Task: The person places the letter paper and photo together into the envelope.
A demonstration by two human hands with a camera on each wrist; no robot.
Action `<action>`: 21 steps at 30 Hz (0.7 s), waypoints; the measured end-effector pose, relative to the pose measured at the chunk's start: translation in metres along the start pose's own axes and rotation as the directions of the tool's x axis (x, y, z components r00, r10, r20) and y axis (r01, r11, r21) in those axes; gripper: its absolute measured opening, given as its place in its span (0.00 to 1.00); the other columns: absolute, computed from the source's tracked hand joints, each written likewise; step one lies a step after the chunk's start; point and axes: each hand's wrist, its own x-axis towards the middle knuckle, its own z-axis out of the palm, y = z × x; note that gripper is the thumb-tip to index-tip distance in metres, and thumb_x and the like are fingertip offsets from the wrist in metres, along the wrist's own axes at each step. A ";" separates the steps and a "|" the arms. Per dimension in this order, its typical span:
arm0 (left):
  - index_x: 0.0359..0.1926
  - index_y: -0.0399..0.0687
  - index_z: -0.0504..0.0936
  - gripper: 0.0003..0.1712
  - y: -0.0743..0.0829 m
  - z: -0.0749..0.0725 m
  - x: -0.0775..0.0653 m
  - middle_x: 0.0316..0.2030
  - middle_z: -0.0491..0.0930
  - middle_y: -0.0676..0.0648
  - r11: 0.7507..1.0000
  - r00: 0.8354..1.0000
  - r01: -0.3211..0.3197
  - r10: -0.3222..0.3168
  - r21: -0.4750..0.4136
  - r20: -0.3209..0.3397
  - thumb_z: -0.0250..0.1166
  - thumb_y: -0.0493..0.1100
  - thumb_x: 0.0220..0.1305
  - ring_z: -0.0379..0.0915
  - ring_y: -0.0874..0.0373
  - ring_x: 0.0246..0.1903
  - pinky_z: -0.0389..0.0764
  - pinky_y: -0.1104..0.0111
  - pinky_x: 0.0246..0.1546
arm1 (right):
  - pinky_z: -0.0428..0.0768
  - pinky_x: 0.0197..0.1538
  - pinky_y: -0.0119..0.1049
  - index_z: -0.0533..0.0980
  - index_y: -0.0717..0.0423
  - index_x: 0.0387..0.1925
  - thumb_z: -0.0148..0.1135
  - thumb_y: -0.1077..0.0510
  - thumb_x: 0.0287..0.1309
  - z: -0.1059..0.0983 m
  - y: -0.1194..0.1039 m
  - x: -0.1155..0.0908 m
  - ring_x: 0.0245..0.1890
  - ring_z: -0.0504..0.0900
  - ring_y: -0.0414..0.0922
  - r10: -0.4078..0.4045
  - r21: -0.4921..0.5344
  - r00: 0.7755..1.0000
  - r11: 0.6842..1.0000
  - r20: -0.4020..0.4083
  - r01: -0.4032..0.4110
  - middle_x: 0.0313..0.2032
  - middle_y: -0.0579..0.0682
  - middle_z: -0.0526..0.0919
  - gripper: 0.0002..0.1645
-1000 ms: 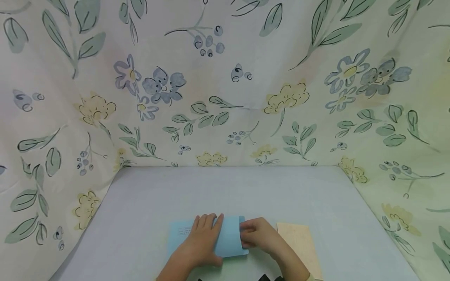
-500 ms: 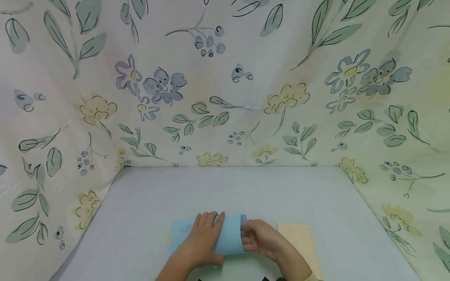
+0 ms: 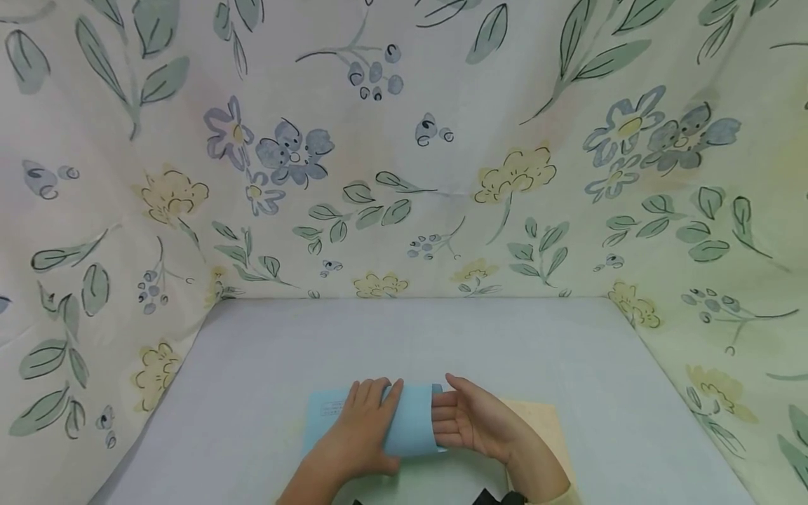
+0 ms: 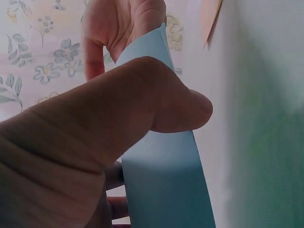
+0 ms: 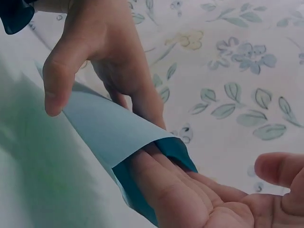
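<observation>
A light blue paper envelope (image 3: 410,424) with small print at its left end lies in front of me, its right end bulging into an open mouth. My left hand (image 3: 360,435) grips it across the middle, thumb at the near edge and fingers at the far edge. In the left wrist view the thumb of that hand (image 4: 156,102) bends over the envelope (image 4: 164,190). My right hand (image 3: 482,421) is palm up with straight fingers inside the mouth and the thumb held away. The fingertips are hidden inside the envelope (image 5: 109,126) in the right wrist view.
A beige paper piece (image 3: 546,421) lies on the white table (image 3: 404,337) to the right, partly under my right forearm. Floral cloth (image 3: 404,140) hangs behind the table and along both sides.
My right hand has turned from curled fingers at the envelope's mouth to palm up, with straight fingers inside and thumb raised. The mouth now bulges wider; my left hand keeps its grip.
</observation>
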 end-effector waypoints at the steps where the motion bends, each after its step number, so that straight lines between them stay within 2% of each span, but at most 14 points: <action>1: 0.78 0.41 0.60 0.66 0.000 0.000 0.000 0.70 0.63 0.37 1.000 1.000 0.004 -0.004 0.001 0.004 0.81 0.59 0.41 0.57 0.40 0.69 0.54 0.40 0.72 | 0.77 0.61 0.50 0.50 0.84 0.71 0.37 0.38 0.80 0.000 0.000 0.000 0.63 0.77 0.61 0.000 0.000 1.000 1.000 -0.001 0.000 0.62 0.73 0.74 0.49; 12: 0.78 0.40 0.59 0.66 -0.001 -0.001 0.000 0.70 0.62 0.36 1.000 1.000 0.019 -0.018 -0.019 0.022 0.82 0.58 0.42 0.56 0.39 0.70 0.54 0.39 0.72 | 0.77 0.61 0.49 0.48 0.84 0.72 0.40 0.36 0.78 -0.003 0.001 0.001 0.63 0.77 0.61 0.008 -0.038 0.997 0.999 -0.077 -0.011 0.62 0.73 0.74 0.53; 19: 0.78 0.41 0.59 0.66 0.000 0.001 0.001 0.70 0.63 0.38 1.000 0.999 0.009 -0.008 -0.015 0.032 0.81 0.58 0.42 0.56 0.40 0.69 0.54 0.40 0.72 | 0.75 0.63 0.50 0.46 0.84 0.72 0.35 0.37 0.80 -0.003 0.003 0.004 0.65 0.74 0.61 0.019 -0.009 1.000 1.000 -0.004 -0.019 0.64 0.74 0.72 0.51; 21: 0.78 0.41 0.59 0.66 0.000 0.001 0.001 0.70 0.63 0.38 1.000 0.999 0.009 -0.009 -0.015 0.033 0.81 0.58 0.42 0.56 0.40 0.69 0.54 0.40 0.72 | 0.75 0.63 0.50 0.46 0.83 0.72 0.36 0.37 0.80 -0.002 0.003 0.004 0.65 0.74 0.61 0.019 -0.013 1.000 1.000 -0.006 -0.019 0.64 0.73 0.72 0.51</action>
